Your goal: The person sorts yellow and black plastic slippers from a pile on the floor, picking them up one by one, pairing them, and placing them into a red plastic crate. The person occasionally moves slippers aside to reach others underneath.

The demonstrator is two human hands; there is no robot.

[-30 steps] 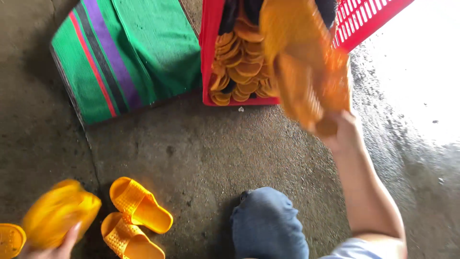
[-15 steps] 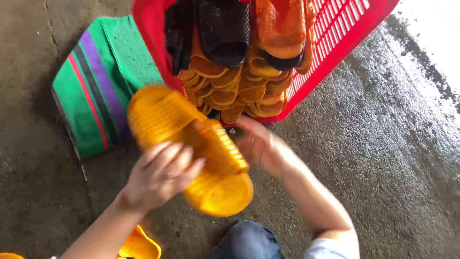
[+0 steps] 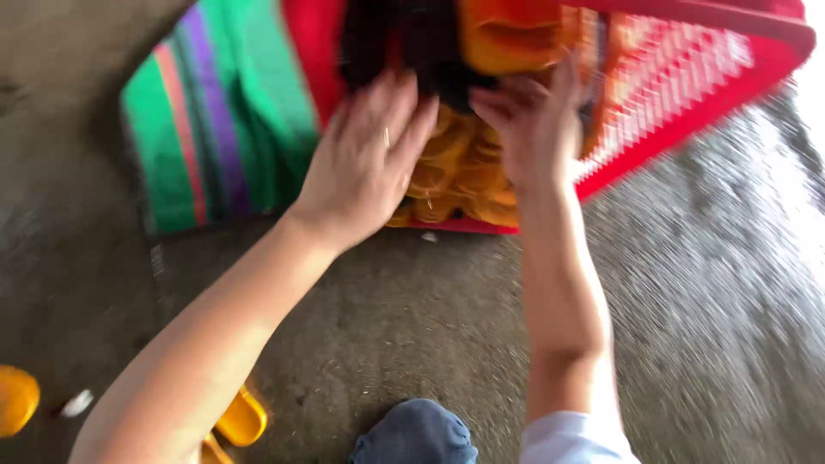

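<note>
At the far lower left of the frame a yellow slipper (image 3: 15,399) lies on the concrete floor (image 3: 387,344), and another yellow slipper (image 3: 241,418) shows just under the left forearm, lower left of centre. Both are well apart from the crate, so as far as can be judged some footwear is not yet packed. In the upper left lies a green striped cloth (image 3: 215,129), flat on the floor and touching the crate's left side.

The left hand (image 3: 365,167) reaches up from the lower left, arm stretched, palm down, fingers spread and open; it holds nothing and hovers over the near edge of the red crate (image 3: 687,94). Whether it touches the contents cannot be told, as the picture is blurred by motion.

The crate fills the upper middle and right of the frame. Inside, a row of orange slippers (image 3: 464,176) stands packed on edge along the near side, with dark slippers (image 3: 404,43) above them and one more orange slipper (image 3: 507,34) at the top. The crate looks largely filled.

The right hand (image 3: 533,120) comes straight up from the lower middle, forearm nearly vertical, fingers loosely bent and pressed among the slippers at the crate's inner right. It seems to grip nothing firmly, though the fingertips are partly hidden.

A blue-clad knee (image 3: 417,434) shows at the bottom centre.
</note>
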